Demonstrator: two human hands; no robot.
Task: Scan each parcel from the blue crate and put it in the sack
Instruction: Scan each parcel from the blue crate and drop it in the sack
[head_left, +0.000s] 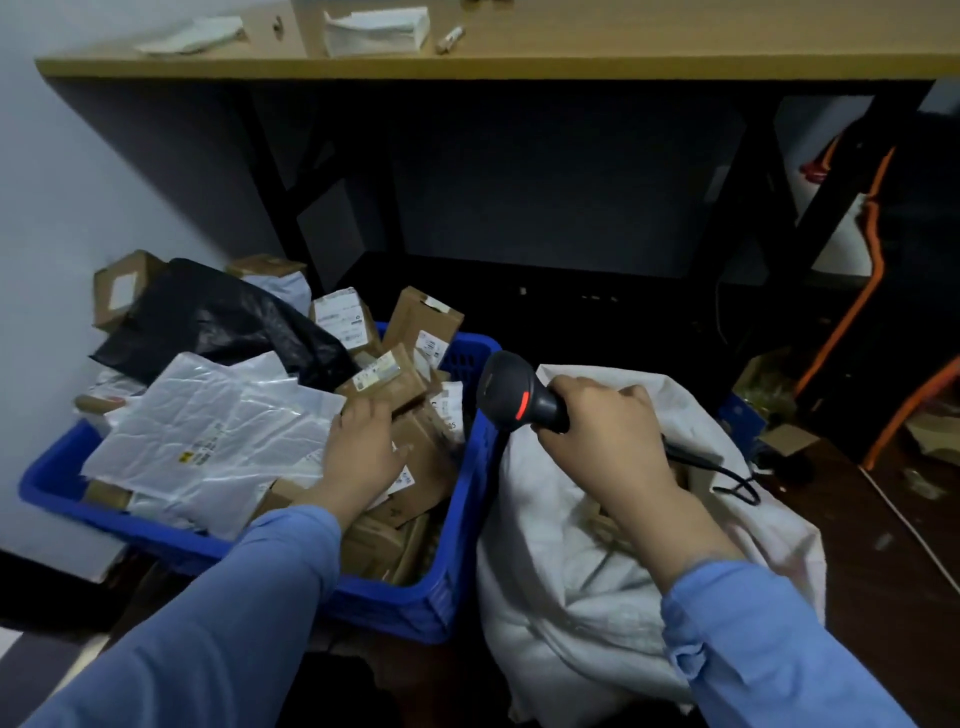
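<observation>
Blue plastic crate (410, 603) stands at the left, piled high w/ parcels: brown cardboard boxes (421, 322), a big white mailer (218, 431) lying on top at the left side, and a black bag (218, 317) behind it. The left hand (363, 452) lies back-up on the boxes in the middle of the crate, just beside the mailer's edge. Its fingers bend down over a box, but I cannot tell if they grip it. The right hand (608, 436) is closed round the handle of the black scanner (519, 397), red light on, held above the line btw. crate and sack. The white sack (561, 597) stands right beside the crate, mouth open. The scanner's cable (727, 470) runs over the sack's edge. Behind is a wood counter (623, 52) w/ folded white papers (374, 26).
</observation>
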